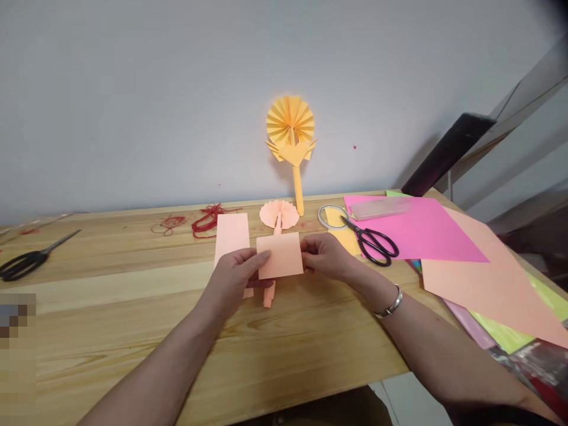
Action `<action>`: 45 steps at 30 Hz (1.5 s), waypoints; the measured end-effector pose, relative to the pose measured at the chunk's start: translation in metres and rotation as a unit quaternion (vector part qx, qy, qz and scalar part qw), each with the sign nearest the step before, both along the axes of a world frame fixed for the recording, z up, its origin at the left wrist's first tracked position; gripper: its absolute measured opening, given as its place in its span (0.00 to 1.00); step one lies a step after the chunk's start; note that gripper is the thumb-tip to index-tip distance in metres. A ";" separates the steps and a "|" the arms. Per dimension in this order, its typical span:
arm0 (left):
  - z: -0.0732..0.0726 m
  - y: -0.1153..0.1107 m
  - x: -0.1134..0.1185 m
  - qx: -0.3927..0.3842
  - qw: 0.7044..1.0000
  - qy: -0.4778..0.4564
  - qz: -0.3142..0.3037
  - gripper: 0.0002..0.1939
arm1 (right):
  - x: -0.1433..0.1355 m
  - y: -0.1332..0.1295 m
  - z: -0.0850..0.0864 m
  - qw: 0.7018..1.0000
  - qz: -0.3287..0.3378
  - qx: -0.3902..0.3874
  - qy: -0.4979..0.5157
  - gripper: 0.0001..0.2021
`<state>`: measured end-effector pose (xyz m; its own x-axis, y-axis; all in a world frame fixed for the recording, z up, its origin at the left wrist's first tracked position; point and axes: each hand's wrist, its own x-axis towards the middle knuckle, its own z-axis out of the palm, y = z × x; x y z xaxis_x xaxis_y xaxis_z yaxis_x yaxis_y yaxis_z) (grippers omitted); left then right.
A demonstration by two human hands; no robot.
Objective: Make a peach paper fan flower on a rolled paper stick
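Observation:
Between my two hands is a small peach paper rectangle (281, 260), held up over the table. My left hand (237, 272) pinches its left edge, thumb on the front and fingers behind. At the right edge, the fingers of my right hand (326, 255) are closed on the same paper. Behind it lies a peach paper fan (279, 214) with a rolled paper handle (268, 296), partly hidden by the paper. A longer peach paper strip (232, 234) lies to the left, partly under my left hand.
A yellow paper fan (290, 121) leans on the wall. Black scissors (377, 244), a tape ring (320, 220) and pink paper (426, 228) lie right, above peach sheets (479, 284). Red string (206, 222) and other scissors (26, 266) lie left. A black bar (448, 154) slants at the back right.

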<state>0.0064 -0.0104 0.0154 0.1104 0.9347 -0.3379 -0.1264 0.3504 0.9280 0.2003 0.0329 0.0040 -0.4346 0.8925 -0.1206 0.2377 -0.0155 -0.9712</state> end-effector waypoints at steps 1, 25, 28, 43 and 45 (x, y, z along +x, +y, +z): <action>0.001 0.000 0.000 -0.006 1.000 0.008 0.002 0.14 | 0.000 0.000 0.000 1.000 0.000 -0.004 0.003 0.02; 0.005 -0.002 0.008 -0.028 0.997 0.064 0.034 0.12 | 0.000 -0.002 0.008 0.996 0.007 -0.081 0.048 0.10; 0.006 -0.003 0.009 -0.027 0.997 0.068 0.039 0.12 | 0.000 -0.002 0.007 0.996 0.009 -0.075 0.041 0.12; 0.004 -0.002 0.010 -0.027 0.996 0.070 0.041 0.11 | 0.000 -0.003 0.002 0.996 0.021 -0.074 0.036 0.18; 0.003 -0.002 0.010 -0.025 0.997 0.065 0.044 0.11 | -0.001 -0.003 0.002 0.996 0.014 -0.085 0.028 0.16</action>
<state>0.0160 -0.0122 0.0186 -0.0190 0.9203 -0.3908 -0.0396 0.3899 0.9200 0.1997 0.0301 0.0062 -0.4690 0.8485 -0.2449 0.1865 -0.1759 -0.9666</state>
